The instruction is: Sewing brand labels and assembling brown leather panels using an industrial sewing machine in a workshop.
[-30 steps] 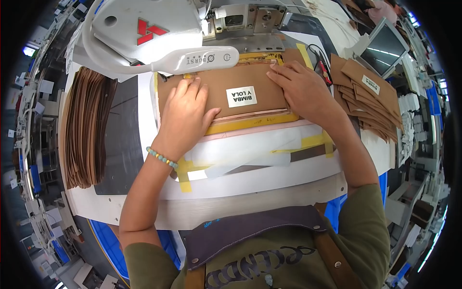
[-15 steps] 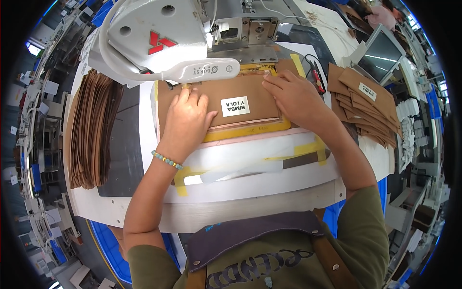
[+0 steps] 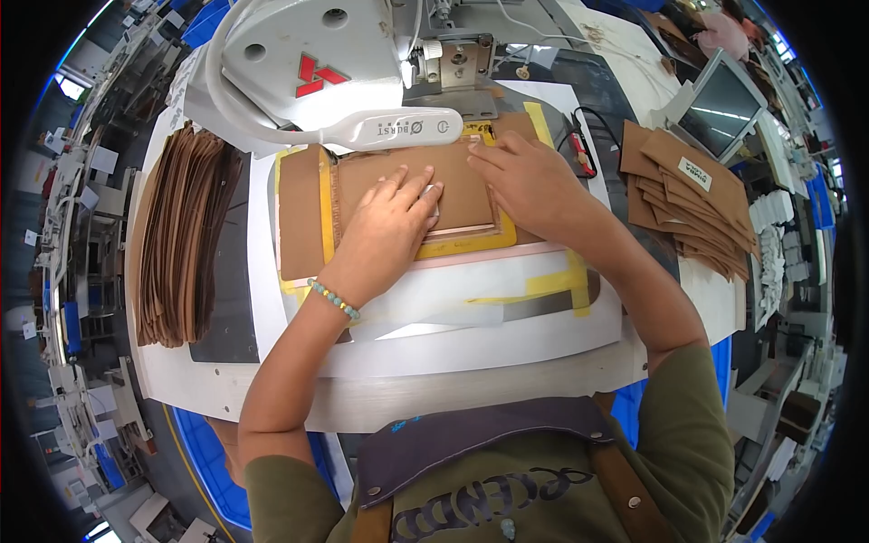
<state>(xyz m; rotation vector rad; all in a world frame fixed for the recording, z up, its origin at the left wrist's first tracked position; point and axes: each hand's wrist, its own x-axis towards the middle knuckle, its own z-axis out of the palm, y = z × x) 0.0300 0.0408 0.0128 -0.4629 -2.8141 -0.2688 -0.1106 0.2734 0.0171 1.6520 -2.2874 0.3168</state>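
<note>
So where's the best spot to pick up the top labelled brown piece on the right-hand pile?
Probably pinch the top brown piece by its near edge, coming from the person's side: it looks thin and lies uppermost, nothing covering it.

The left hand [image 3: 389,217] is covering most of a pale label [image 3: 434,213] on the brown panel [image 3: 371,168], with only a sliver showing beside the fingers. The white lamp [image 3: 403,128] is hiding part of the far side of the yellow frame [image 3: 471,242], and the right hand [image 3: 534,185] is blocking its right end; I'm not making out whether those fingertips are gripping anything. The machine [image 3: 299,54] is running off past the top edge, the green shirt [image 3: 520,520] past the bottom. Near the upper right rim, someone in pink [image 3: 721,36] is blurring.
</note>
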